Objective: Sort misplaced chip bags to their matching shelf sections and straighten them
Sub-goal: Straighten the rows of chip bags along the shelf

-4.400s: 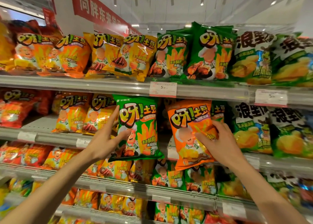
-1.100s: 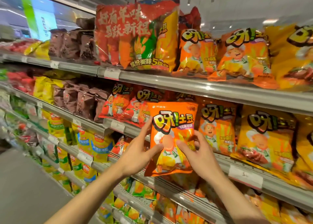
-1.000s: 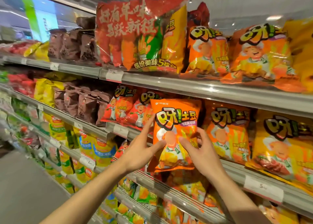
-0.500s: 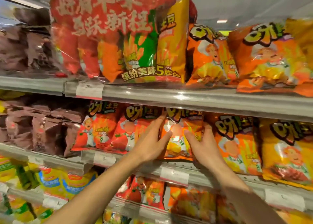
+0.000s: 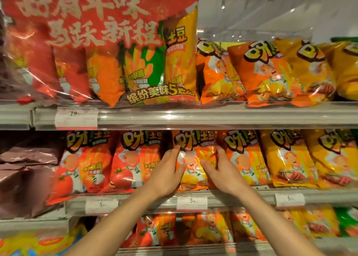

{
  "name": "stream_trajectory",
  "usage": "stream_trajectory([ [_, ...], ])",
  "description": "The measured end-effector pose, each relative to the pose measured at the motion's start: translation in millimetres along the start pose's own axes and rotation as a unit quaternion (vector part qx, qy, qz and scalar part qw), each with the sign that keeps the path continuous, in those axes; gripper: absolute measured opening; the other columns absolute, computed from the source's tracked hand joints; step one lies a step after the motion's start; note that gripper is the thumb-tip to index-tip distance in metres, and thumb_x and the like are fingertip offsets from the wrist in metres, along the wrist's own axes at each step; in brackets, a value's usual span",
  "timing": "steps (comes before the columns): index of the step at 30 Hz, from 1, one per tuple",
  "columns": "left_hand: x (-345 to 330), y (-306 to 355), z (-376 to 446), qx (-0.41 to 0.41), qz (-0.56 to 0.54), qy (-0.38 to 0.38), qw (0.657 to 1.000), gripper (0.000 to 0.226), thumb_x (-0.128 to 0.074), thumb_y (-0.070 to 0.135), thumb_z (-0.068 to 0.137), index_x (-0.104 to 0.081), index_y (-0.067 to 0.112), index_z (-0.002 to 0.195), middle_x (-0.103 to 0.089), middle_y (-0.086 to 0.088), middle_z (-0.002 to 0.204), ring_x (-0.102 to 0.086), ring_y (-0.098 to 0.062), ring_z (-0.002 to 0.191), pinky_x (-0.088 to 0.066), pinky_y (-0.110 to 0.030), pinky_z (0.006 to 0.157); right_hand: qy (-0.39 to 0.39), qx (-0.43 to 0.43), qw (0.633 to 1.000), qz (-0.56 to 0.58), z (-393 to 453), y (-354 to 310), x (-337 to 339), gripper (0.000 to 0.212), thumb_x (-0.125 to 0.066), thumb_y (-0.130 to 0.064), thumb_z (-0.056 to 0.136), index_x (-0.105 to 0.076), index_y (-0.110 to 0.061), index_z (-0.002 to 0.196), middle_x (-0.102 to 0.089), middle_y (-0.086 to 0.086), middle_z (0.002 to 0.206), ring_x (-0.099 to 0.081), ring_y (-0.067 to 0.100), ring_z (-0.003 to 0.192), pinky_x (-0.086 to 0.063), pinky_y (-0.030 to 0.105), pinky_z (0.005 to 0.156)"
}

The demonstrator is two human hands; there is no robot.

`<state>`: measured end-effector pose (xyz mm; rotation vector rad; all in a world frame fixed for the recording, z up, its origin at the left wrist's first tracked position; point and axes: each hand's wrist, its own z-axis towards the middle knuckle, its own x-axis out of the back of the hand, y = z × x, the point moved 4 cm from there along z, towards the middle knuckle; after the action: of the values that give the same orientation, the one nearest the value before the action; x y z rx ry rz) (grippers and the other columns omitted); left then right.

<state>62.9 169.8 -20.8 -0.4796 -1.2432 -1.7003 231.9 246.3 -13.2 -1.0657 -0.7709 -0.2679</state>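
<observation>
While both hands – left hand (image 5: 166,175), right hand (image 5: 222,173) – are pressing nearly flat-fingered against the orange chip bag (image 5: 195,159) at frame centre, seating is finishing; squaring it comes next.

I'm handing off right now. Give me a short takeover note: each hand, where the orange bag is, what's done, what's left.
Left hand: fingers straight, pressing the left edge of the orange chip bag.
Right hand: fingers straight, on its right edge.
Bag: upright on the middle shelf, between the red tomato bag and another orange bag.
Done: bag is in the orange section.
Left: square it up, let go, check for other strays.
</observation>
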Motion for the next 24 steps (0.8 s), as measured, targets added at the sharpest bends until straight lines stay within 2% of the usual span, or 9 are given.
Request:
stream_trajectory([
  [3, -0.2, 0.2, -1.9, -0.014, 0.014, 0.018, 1.0, 0.064, -0.043, 0.039, 0.103, -0.012, 0.026, 0.157, -0.027, -0.003, 0.158, -0.039, -0.019, 0.139, -0.03, -0.022, 0.103, 0.01, 0.007, 1.0, -0.008, -2.5, 3.2, -0.7, 0.081, -0.053, -0.056, 0.094, -0.016, -0.02, 0.155, -0.046, 0.001, 0.151, -0.048, 0.02, 0.135, -0.043, 0.034, 0.106],
  [7, 5.8, -0.7, -6.7, -0.022, 0.034, 0.058, 0.997, 0.061, -0.045, 0.042, 0.101, -0.017, 0.03, 0.154, -0.022, -0.002, 0.158, -0.037, -0.023, 0.14, -0.04, -0.038, 0.109, 0.047, 0.056, 0.997, -0.014, -8.9, 2.9, 7.4, 0.081, -0.056, -0.052, 0.094, -0.015, -0.022, 0.156, -0.03, -0.001, 0.16, -0.035, 0.018, 0.143, -0.036, 0.036, 0.113],
  [10, 19.8, -1.3, -14.9, -0.052, 0.041, 0.087, 0.994, 0.058, -0.047, 0.041, 0.101, -0.023, 0.029, 0.153, -0.025, 0.001, 0.156, -0.04, -0.018, 0.135, -0.041, -0.033, 0.106, 0.098, 0.108, 0.988, -0.044, -13.7, -2.9, 17.3, 0.072, -0.056, -0.046, 0.095, -0.023, -0.019, 0.153, -0.038, 0.003, 0.152, -0.039, 0.02, 0.138, -0.036, 0.034, 0.109],
  [13, 40.2, -6.5, -30.4, -0.076, 0.062, 0.109, 0.989, 0.055, -0.049, 0.038, 0.1, -0.032, 0.025, 0.151, -0.035, 0.003, 0.147, -0.052, -0.014, 0.12, -0.049, -0.037, 0.097, 0.122, 0.16, 0.976, -0.085, -15.0, -14.9, 16.2, 0.063, -0.056, -0.039, 0.097, -0.032, -0.014, 0.149, -0.043, 0.005, 0.14, -0.039, 0.019, 0.131, -0.032, 0.028, 0.103],
  [15, 56.9, -17.0, -41.3, -0.075, 0.085, 0.125, 0.986, 0.053, -0.048, 0.038, 0.099, -0.035, 0.025, 0.149, -0.037, 0.004, 0.145, -0.053, -0.014, 0.116, -0.051, -0.036, 0.092, 0.115, 0.177, 0.972, -0.106, -13.7, -27.3, 8.4, 0.059, -0.053, -0.04, 0.098, -0.033, -0.015, 0.148, -0.041, 0.005, 0.141, -0.034, 0.019, 0.134, -0.03, 0.03, 0.105],
  [18, 84.4, -39.9, -55.7, -0.069, 0.121, 0.147, 0.979, 0.051, -0.051, 0.037, 0.099, -0.04, 0.023, 0.146, -0.043, 0.002, 0.141, -0.046, -0.014, 0.126, -0.043, -0.028, 0.099, 0.101, 0.217, 0.96, -0.146, -13.4, -49.9, -10.4, 0.052, -0.045, -0.044, 0.101, -0.039, -0.018, 0.145, -0.043, 0.008, 0.141, -0.034, 0.025, 0.137, -0.032, 0.039, 0.11],
  [22, 127.2, -83.8, -71.6, -0.038, 0.15, 0.18, 0.971, 0.05, -0.05, 0.04, 0.095, -0.048, 0.018, 0.14, -0.046, -0.001, 0.133, -0.047, -0.018, 0.123, -0.04, -0.031, 0.103, 0.071, 0.288, 0.934, -0.197, -15.6, -92.0, -46.0, 0.056, -0.039, -0.051, 0.097, -0.046, -0.019, 0.143, -0.047, 0.011, 0.141, -0.039, 0.028, 0.134, -0.036, 0.043, 0.109],
  [24, 149.1, -107.6, -82.0, -0.002, 0.165, 0.187, 0.968, 0.056, -0.047, 0.045, 0.091, -0.051, 0.016, 0.138, -0.047, -0.006, 0.133, -0.046, -0.025, 0.123, -0.042, -0.039, 0.103, 0.053, 0.319, 0.923, -0.209, -15.0, -120.1, -69.7, 0.056, -0.04, -0.054, 0.097, -0.05, -0.019, 0.14, -0.048, 0.009, 0.14, -0.042, 0.029, 0.131, -0.037, 0.044, 0.109],
])
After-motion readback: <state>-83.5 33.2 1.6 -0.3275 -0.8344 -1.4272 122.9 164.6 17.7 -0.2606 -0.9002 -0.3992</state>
